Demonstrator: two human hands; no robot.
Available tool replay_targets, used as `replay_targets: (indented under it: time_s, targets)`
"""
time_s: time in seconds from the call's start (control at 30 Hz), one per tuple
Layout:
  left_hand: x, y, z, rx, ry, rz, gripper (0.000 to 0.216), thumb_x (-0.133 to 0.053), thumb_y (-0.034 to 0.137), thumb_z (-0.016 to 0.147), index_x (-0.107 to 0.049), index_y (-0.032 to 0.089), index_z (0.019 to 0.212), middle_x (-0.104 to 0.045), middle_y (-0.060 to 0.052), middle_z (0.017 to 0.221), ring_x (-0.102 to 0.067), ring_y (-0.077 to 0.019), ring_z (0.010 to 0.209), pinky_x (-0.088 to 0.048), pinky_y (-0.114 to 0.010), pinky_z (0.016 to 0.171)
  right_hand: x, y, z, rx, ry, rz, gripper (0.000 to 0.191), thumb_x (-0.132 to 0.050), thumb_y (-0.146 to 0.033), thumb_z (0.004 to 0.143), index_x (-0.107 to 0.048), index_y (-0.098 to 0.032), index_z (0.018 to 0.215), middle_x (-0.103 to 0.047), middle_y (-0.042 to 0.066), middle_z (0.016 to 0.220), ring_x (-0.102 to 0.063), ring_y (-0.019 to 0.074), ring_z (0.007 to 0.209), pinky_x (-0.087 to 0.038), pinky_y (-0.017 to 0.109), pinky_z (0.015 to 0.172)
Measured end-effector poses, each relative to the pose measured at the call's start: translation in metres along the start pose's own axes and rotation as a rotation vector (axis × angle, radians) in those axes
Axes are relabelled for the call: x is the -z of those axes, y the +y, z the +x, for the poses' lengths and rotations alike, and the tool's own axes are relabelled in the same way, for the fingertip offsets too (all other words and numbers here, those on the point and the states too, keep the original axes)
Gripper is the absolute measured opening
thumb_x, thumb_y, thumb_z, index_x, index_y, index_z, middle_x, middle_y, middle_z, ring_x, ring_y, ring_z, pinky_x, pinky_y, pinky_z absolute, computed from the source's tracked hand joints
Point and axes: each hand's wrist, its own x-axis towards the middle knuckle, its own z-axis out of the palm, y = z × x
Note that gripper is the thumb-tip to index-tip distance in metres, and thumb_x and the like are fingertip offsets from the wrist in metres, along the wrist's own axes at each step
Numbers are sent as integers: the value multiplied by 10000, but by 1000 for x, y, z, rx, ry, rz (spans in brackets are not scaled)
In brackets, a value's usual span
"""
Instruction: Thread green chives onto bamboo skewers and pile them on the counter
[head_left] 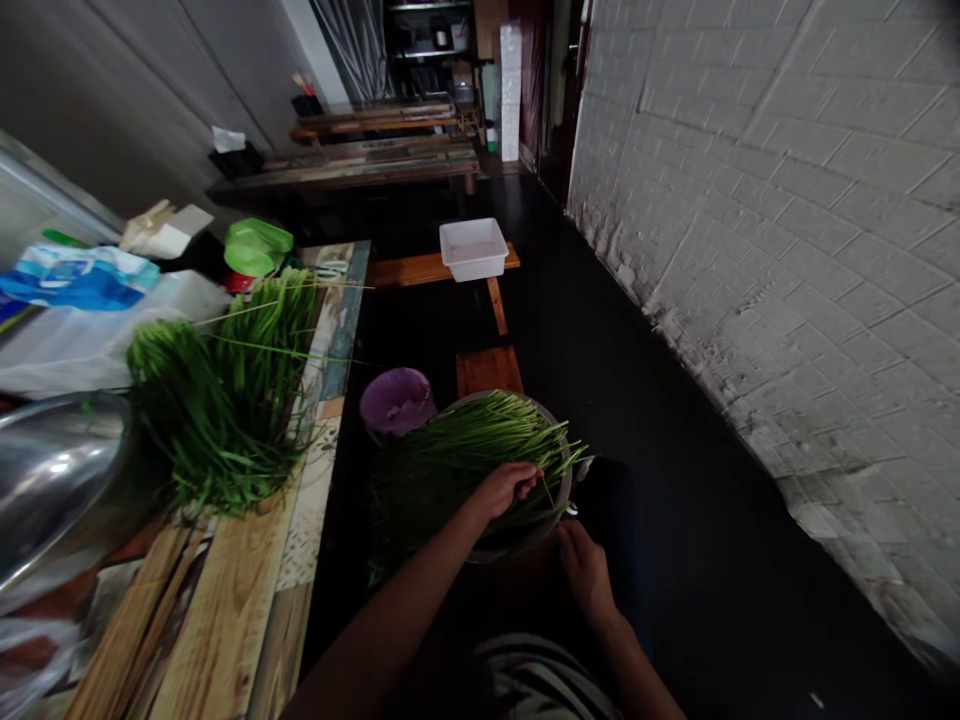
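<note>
A heap of long garlic chives [480, 430] fills a wide round basin [564, 490] low in front of me, the pale cut ends pointing right. My left hand [511, 488] is over the chives, fingers curled in a pinch; a thin brownish strand shows at the fingertips. Beside the basin's near right rim is my right hand [585, 565], its fingers bent together. What it holds, if anything, is hidden in the dark. Another large pile of chives [232, 400] lies on the patchwork wooden table [247, 590] to my left.
A purple bucket [397, 402] stands left of the basin. Beyond it, a white plastic tub [474, 250] rests on a wooden bench [409, 270]. A steel bowl [60, 470] and a green bag [257, 247] are on the table. A rough brick wall [787, 250] runs along the right.
</note>
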Motion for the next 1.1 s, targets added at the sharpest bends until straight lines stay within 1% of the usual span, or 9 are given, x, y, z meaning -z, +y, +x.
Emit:
replay_targets:
  time_s: [0.2, 0.37, 0.43, 0.6, 0.67, 0.77, 0.9, 1.0, 1.1]
  targets:
    - [13, -9, -6, 31, -101, 215, 366, -637, 452, 694, -690, 111, 813, -544, -5, 637, -440, -78, 536, -298, -211, 510, -5, 8, -4, 7, 18, -21, 353, -384, -438, 909, -581, -178, 775, -554, -6, 600, -472, 114, 505, -373, 202, 495]
    - [5, -36, -7, 78, -210, 508, 289, -651, 431, 675, -707, 159, 752, -607, -1, 643, -502, -136, 636, -369, -246, 615, -14, 21, -3, -27, 47, 22, 347, -395, -436, 902, -578, -179, 757, -540, -11, 592, -463, 112, 501, -360, 201, 476]
    - [1, -44, -3, -49, -125, 625, 217, -644, 381, 690, -709, 187, 765, -637, -5, 713, -530, -161, 711, -386, -261, 676, -15, 29, -1, -69, 86, 46, 359, -394, -459, 895, -568, -180, 754, -526, -16, 581, -452, 112, 501, -354, 199, 466]
    - [9, -45, 16, -298, 343, 1004, 73, -590, 181, 741, -658, 201, 761, -599, -32, 813, -529, -180, 821, -383, -294, 794, -12, 42, 3, -115, 114, 51, 387, -388, -499, 884, -520, -191, 692, -437, -53, 512, -382, 97, 463, -315, 188, 432]
    - [14, -42, 24, -314, 407, 1158, 94, -582, 122, 737, -631, 198, 763, -572, -37, 838, -515, -187, 867, -372, -307, 823, -11, 41, 4, -112, 108, 50, 380, -391, -495, 884, -518, -189, 697, -440, -54, 517, -379, 95, 462, -308, 186, 431]
    - [16, -36, 32, -359, 374, 1275, 121, -555, 78, 736, -597, 190, 720, -552, -51, 833, -504, -202, 901, -361, -330, 850, -12, 36, 4, -102, 97, 53, 365, -398, -486, 884, -525, -184, 724, -450, -50, 539, -386, 95, 477, -309, 184, 437]
    - [17, -27, 33, -452, 337, 1074, 106, -533, 83, 710, -534, 180, 669, -567, -54, 864, -521, -197, 917, -385, -332, 844, -12, 30, 3, -96, 79, 68, 348, -406, -466, 888, -529, -181, 732, -428, -54, 544, -377, 92, 483, -307, 182, 438]
    - [18, -20, 28, -267, 226, 642, 26, -500, 188, 764, -521, 181, 778, -606, -25, 813, -571, -141, 717, -428, -271, 672, -10, 25, 3, -83, 61, 89, 334, -404, -442, 899, -539, -180, 743, -437, -53, 544, -384, 89, 475, -314, 182, 442]
    - [16, -12, 21, -88, 95, 334, 225, -516, 346, 786, -542, 160, 909, -630, -18, 743, -522, -93, 530, -372, -218, 533, -8, 18, 5, -44, 34, 85, 322, -407, -425, 904, -558, -176, 768, -463, -45, 551, -399, 88, 471, -323, 180, 445]
